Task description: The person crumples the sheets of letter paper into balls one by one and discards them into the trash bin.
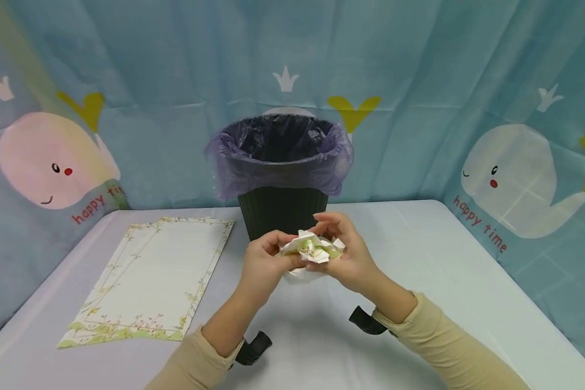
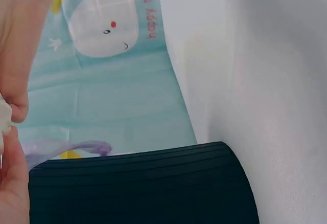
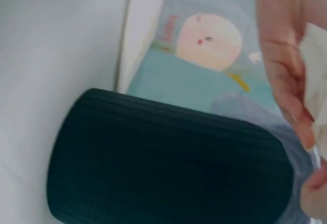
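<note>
Both hands hold one crumpled sheet of paper (image 1: pixel 314 248), white with green and floral print, above the table in front of a dark ribbed trash bin (image 1: pixel 283 208). My left hand (image 1: pixel 267 265) grips its left side, thumb toward me and fingers behind. On the other side my right hand (image 1: pixel 348 257) grips it with curled fingers. In the left wrist view a white edge of the paper (image 2: pixel 5 116) shows between the fingers at the left border. The right wrist view shows the paper (image 3: pixel 317 75) at its right border, beside the bin (image 3: pixel 168 157).
A purple plastic bag (image 1: pixel 283 176) lines the bin and folds over its rim. Flat sheets of floral-bordered paper (image 1: pixel 161 271) lie overlapping on the white table (image 1: pixel 468 287) at the left. A blue whale-print curtain (image 1: pixel 395 54) encloses the back and sides.
</note>
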Motion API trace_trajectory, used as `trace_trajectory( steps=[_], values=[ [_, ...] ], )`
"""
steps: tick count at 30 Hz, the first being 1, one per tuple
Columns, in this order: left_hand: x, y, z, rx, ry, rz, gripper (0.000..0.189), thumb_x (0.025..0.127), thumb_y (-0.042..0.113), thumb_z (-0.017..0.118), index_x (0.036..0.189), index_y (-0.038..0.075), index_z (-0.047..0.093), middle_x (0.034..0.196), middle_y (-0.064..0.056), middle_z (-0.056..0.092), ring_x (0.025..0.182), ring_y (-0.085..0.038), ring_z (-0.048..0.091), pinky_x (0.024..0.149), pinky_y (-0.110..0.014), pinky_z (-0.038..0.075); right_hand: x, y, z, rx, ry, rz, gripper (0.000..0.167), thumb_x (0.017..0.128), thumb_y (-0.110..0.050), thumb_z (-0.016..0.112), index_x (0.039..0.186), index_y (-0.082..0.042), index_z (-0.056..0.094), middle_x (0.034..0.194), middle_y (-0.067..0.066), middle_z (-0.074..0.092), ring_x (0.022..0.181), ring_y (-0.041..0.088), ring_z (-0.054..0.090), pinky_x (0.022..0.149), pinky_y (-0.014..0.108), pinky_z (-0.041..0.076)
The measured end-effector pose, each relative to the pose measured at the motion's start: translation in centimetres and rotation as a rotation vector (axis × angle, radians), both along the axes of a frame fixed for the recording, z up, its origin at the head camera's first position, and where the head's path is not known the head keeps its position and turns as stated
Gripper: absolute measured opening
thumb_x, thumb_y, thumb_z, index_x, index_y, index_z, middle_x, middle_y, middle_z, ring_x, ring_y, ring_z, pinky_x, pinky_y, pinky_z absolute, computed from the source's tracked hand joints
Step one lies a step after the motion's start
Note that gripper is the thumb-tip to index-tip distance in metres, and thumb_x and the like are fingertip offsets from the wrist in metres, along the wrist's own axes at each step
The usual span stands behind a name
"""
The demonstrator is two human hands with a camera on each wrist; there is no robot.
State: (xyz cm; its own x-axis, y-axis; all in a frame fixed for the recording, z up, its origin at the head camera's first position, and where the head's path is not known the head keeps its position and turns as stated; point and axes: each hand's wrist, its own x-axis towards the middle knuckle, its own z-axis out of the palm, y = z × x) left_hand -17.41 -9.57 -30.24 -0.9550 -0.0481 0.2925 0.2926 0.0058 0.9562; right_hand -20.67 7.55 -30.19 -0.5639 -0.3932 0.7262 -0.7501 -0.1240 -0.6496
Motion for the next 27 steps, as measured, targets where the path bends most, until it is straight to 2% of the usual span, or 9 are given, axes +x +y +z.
trace_trajectory(
  steps=[4,6,9,12,14,16,20,23,27],
  values=[
    [-0.4,-0.2,-0.2,-0.014,-0.049,-0.005,0.017,0.078,-0.005,0.076,0.091,-0.010,0.066,0.078,-0.004,0.061,0.072,-0.014,0.051,0.060,-0.019,0.047,-0.7,-0.4,-0.4,-0.050,0.007,0.032,0.041,0.079,-0.007,0.080,0.107,0.009,0.055,0.099,-0.002,0.058,0.091,0.012,0.055,0.071,0.019,0.049],
    [-0.7,-0.7,-0.3,-0.020,-0.081,-0.097,0.021,0.087,0.001,0.070,0.104,-0.010,0.065,0.087,-0.006,0.063,0.076,-0.012,0.053,0.066,-0.019,0.048,-1.2,-0.3,-0.5,-0.086,-0.048,0.054,0.033,0.083,-0.021,0.078,0.102,0.002,0.063,0.098,-0.002,0.059,0.088,0.012,0.055,0.069,0.018,0.051],
    [-0.6,-1.6,-0.6,-0.031,-0.089,-0.299,0.048,0.092,0.016,0.068,0.128,-0.011,0.052,0.109,-0.016,0.060,0.090,-0.014,0.056,0.077,-0.021,0.050,-1.7,0.0,-0.4,-0.133,-0.162,0.083,0.024,0.083,-0.028,0.077,0.102,-0.016,0.069,0.096,-0.001,0.059,0.086,0.011,0.054,0.066,0.017,0.052],
    [-0.6,-1.9,-0.8,-0.012,-0.043,-0.413,0.078,0.086,0.029,0.074,0.142,-0.009,0.037,0.128,-0.024,0.049,0.101,-0.018,0.057,0.085,-0.026,0.052,-1.9,0.2,-0.1,-0.163,-0.259,0.100,0.026,0.083,-0.029,0.077,0.108,-0.032,0.070,0.094,0.001,0.055,0.083,0.010,0.052,0.064,0.016,0.051],
    [-0.5,-1.8,-0.8,0.020,-0.008,-0.397,0.087,0.078,0.030,0.079,0.143,-0.008,0.035,0.131,-0.025,0.046,0.103,-0.019,0.057,0.085,-0.028,0.053,-1.9,0.2,0.2,-0.141,-0.290,0.119,0.028,0.084,-0.030,0.076,0.111,-0.035,0.070,0.095,0.002,0.055,0.080,0.009,0.054,0.063,0.017,0.051],
    [-0.4,-1.6,-0.9,0.035,0.027,-0.333,0.079,0.079,0.023,0.078,0.141,-0.008,0.040,0.128,-0.025,0.047,0.099,-0.018,0.059,0.083,-0.028,0.054,-1.9,0.3,0.4,-0.091,-0.307,0.134,0.029,0.086,-0.031,0.074,0.115,-0.036,0.070,0.098,0.003,0.056,0.078,0.009,0.056,0.063,0.018,0.052],
    [0.0,-1.3,-0.7,0.001,0.080,-0.202,0.056,0.082,0.007,0.074,0.130,-0.011,0.051,0.119,-0.024,0.055,0.088,-0.015,0.060,0.078,-0.025,0.055,-1.9,1.1,1.2,0.136,-0.232,0.128,0.056,0.083,-0.046,0.070,0.128,-0.013,0.064,0.109,0.010,0.057,0.082,0.013,0.057,0.064,0.022,0.052],
    [0.3,-1.3,-0.4,-0.014,0.099,-0.173,0.046,0.083,0.003,0.072,0.123,-0.013,0.055,0.114,-0.023,0.058,0.082,-0.012,0.060,0.076,-0.023,0.054,-1.7,2.0,2.1,0.306,-0.156,0.122,0.085,0.076,-0.052,0.074,0.135,0.003,0.048,0.119,0.016,0.054,0.089,0.020,0.055,0.065,0.025,0.052],
    [0.5,-1.4,-0.1,0.013,0.109,-0.201,0.040,0.082,0.002,0.072,0.115,-0.016,0.056,0.105,-0.018,0.060,0.079,-0.011,0.060,0.075,-0.022,0.054,-1.4,2.4,2.8,0.390,-0.126,0.122,0.069,0.080,-0.025,0.081,0.133,0.004,0.048,0.121,0.018,0.053,0.091,0.023,0.055,0.066,0.027,0.053]
  ],
)
